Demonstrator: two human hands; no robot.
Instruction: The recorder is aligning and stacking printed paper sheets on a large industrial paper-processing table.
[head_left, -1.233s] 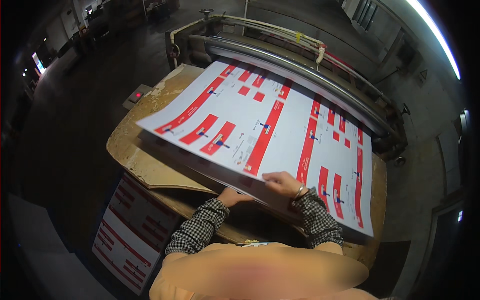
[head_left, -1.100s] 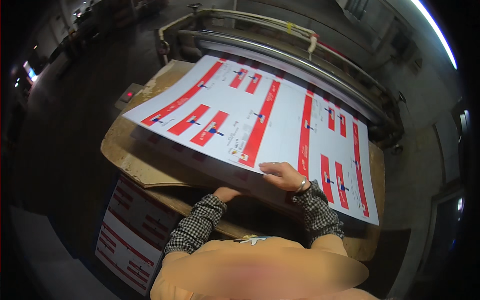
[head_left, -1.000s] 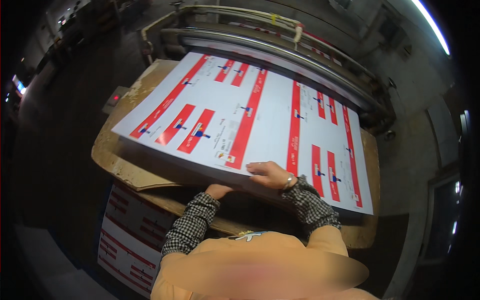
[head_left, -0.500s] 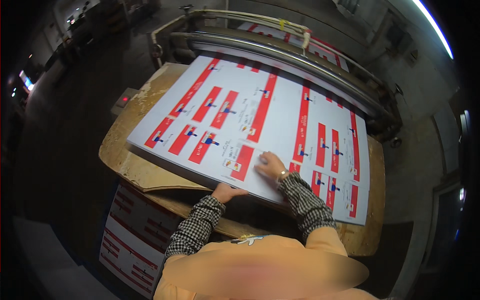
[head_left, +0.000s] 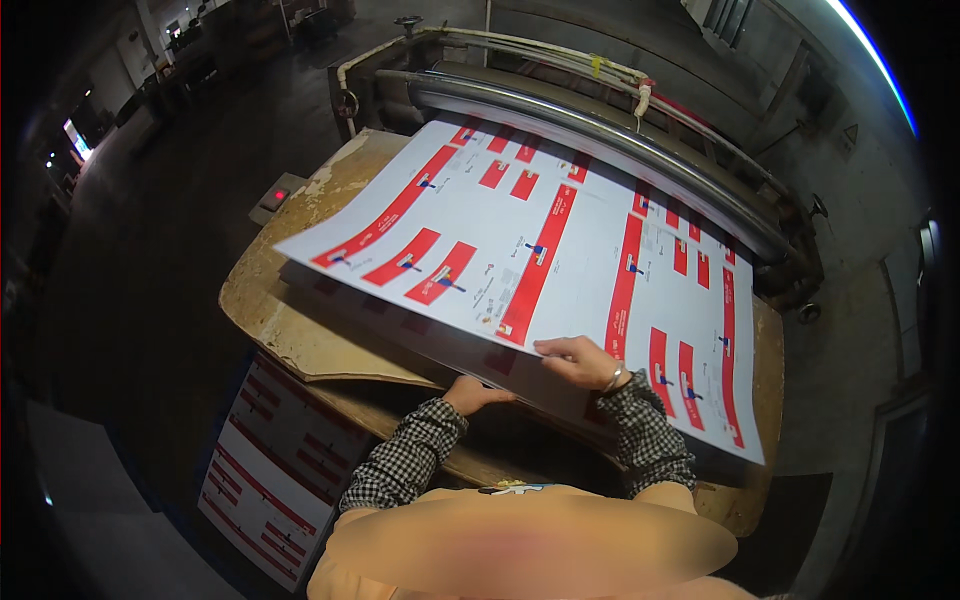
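Note:
A large white printed sheet [head_left: 590, 262] with red bars and small blue figures has its near edge raised in a curve. My right hand [head_left: 577, 362] is closed on that edge, near its middle. Beneath the raised edge lies a shadowed stack of printed sheets [head_left: 400, 327]. My left hand [head_left: 478, 394] is at the near edge of this stack, one digit stretched along it and the other fingers hidden. The sheet's far end reaches a long metal roller [head_left: 620, 142].
The roller belongs to a machine with a pipe frame [head_left: 520, 42]. A worn wooden board [head_left: 262, 290] sits below the stack. At its left is a small box with a red light [head_left: 278, 196]. More printed sheets [head_left: 262, 490] are at the lower left.
My right hand has gripped the top sheet's near edge and raised it off the stack. The sheet has shifted toward the roller. My left hand stays at the stack's edge.

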